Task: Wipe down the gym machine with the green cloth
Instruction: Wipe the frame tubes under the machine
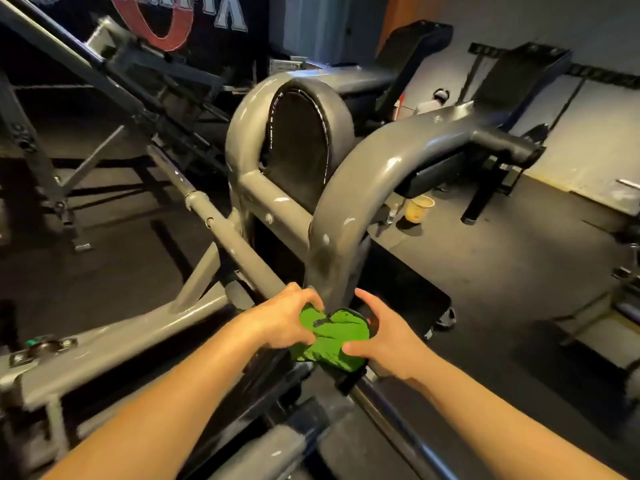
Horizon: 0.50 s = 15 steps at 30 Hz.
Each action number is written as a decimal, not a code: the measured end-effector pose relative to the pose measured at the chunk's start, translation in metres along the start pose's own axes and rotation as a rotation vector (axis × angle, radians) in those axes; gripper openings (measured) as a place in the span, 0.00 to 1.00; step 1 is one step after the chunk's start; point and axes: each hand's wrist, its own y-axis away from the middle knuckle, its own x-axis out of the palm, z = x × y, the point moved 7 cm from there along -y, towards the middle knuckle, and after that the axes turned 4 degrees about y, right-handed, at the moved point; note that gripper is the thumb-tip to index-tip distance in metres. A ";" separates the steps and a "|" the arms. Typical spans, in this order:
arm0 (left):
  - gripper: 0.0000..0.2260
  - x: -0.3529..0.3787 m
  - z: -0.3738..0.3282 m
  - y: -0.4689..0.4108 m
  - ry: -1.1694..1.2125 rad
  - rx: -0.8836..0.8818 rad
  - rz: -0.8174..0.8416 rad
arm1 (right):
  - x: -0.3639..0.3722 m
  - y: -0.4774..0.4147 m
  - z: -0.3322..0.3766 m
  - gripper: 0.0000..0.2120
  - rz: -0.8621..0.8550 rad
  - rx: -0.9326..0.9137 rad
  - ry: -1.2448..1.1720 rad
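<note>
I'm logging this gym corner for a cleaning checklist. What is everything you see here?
green cloth: one, bright green, bunched low on the machine, between the hands
gym machine: one, grey tube frame, centre and left
pad: one, black, inside the frame's rear hoop
paper cup: one, tan, on the floor right of the machine
banner: one, dark with red and white lettering, top left
left hand: one, grips the cloth's left side
right hand: one, holds its right side
</note>
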 end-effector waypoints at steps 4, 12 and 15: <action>0.10 -0.022 -0.006 -0.014 -0.015 0.143 -0.107 | 0.002 0.005 0.025 0.51 -0.058 -0.071 0.293; 0.06 -0.073 -0.059 -0.029 0.047 0.462 -0.341 | -0.021 0.005 0.060 0.04 -0.227 -0.133 0.305; 0.07 -0.094 -0.084 -0.033 0.153 0.487 -0.421 | -0.047 0.009 0.071 0.03 -0.358 -0.118 0.073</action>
